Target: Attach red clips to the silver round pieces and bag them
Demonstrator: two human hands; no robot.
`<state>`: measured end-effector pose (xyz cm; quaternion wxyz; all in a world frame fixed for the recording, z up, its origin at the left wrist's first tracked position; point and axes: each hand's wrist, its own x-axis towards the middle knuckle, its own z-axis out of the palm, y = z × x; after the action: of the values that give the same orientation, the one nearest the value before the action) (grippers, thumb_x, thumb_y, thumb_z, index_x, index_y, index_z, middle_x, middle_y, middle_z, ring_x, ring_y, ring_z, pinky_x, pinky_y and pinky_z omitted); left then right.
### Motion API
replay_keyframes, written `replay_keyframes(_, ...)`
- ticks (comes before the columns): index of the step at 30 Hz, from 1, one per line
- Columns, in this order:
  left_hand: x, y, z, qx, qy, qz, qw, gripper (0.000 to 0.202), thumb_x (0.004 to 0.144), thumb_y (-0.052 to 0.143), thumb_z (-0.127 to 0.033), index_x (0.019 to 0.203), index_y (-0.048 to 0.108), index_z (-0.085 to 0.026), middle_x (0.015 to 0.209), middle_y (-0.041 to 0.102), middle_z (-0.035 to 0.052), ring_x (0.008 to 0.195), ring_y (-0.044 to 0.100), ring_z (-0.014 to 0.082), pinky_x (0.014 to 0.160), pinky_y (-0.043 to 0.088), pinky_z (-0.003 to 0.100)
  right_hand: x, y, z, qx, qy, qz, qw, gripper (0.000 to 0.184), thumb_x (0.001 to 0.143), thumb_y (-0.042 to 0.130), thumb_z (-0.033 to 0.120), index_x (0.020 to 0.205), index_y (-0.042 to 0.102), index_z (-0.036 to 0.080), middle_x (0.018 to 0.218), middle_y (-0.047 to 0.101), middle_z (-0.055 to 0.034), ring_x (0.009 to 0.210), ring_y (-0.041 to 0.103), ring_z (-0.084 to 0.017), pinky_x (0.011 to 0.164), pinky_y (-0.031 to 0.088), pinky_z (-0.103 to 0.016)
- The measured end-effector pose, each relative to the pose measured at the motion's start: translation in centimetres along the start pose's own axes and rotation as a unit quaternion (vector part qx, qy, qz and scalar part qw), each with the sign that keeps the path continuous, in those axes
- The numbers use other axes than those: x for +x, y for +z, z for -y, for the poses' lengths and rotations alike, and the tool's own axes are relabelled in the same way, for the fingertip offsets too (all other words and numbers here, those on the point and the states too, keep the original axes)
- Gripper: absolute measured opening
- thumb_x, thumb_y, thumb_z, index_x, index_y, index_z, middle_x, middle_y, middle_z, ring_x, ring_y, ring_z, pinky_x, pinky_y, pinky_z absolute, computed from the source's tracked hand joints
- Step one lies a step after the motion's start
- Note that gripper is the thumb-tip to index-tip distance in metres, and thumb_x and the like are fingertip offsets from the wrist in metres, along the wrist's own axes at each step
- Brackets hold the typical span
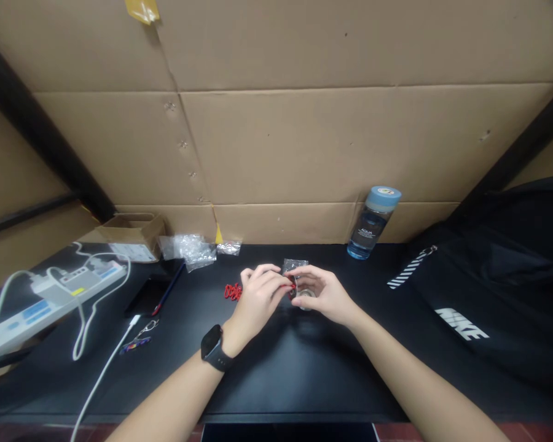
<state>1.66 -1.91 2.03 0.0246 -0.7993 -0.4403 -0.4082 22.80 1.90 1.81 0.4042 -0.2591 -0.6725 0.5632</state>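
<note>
In the middle of the black table my left hand (260, 296), with a black watch on its wrist, is closed in a pinch on a small red piece (292, 287). My right hand (325, 296) meets it from the other side, thumb and fingers curled round the same spot. What the right fingers grip is mostly hidden. Below them shows a small round clear container (306, 297), partly covered by the right hand. A small pile of red pieces (232, 291) lies left of my left hand. Just behind the hands is a clear plastic bag (295, 264).
On the left lie a white power strip (50, 301) with cables, a dark phone (148, 296), a keychain (141, 337), crumpled plastic bags (193, 250) and a cardboard box (133, 233). A blue-capped bottle (373, 224) and a black bag (502, 288) stand on the right.
</note>
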Motion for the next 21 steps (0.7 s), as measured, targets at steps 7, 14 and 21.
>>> replay_keyframes(7, -0.1, 0.0, 0.0, 0.002, -0.018, 0.016, 1.000, 0.013, 0.101, 0.064, -0.026, 0.094, 0.074, -0.025, 0.099, 0.080, 0.0025, 0.111, 0.064, 0.0251, 0.088, 0.027, 0.043, -0.2, 0.6, -1.0, -0.042, -0.024, -0.052, 0.997, 0.061, 0.068, 0.096, 0.031, 0.123, 0.072, 0.025, 0.108, 0.079, -0.0078, 0.100, 0.074, -0.025, 0.096, 0.060, -0.043)
replay_keyframes(14, -0.1, 0.3, -0.3, -0.028, -0.079, 0.038, 0.996, 0.011, 0.100, 0.063, -0.023, 0.093, 0.071, -0.024, 0.099, 0.078, 0.0022, 0.105, 0.063, 0.0236, 0.086, 0.028, 0.041, -0.1, 0.9, -0.9, -0.136, -0.119, -0.061, 0.982, 0.051, 0.073, 0.093, 0.036, 0.121, 0.077, 0.028, 0.127, 0.073, -0.0104, 0.113, 0.071, -0.028, 0.093, 0.063, -0.043)
replay_keyframes(21, 0.0, 0.5, -0.4, -0.121, -0.120, 0.039, 0.985, 0.015, 0.100, 0.061, -0.028, 0.094, 0.074, -0.024, 0.101, 0.078, 0.0038, 0.106, 0.066, 0.0241, 0.093, 0.039, 0.042, 0.0, 0.3, -0.1, -0.215, -0.173, -0.067, 0.959, 0.048, 0.076, 0.091, 0.037, 0.121, 0.077, 0.030, 0.122, 0.074, -0.0099, 0.110, 0.071, -0.027, 0.091, 0.062, -0.041)
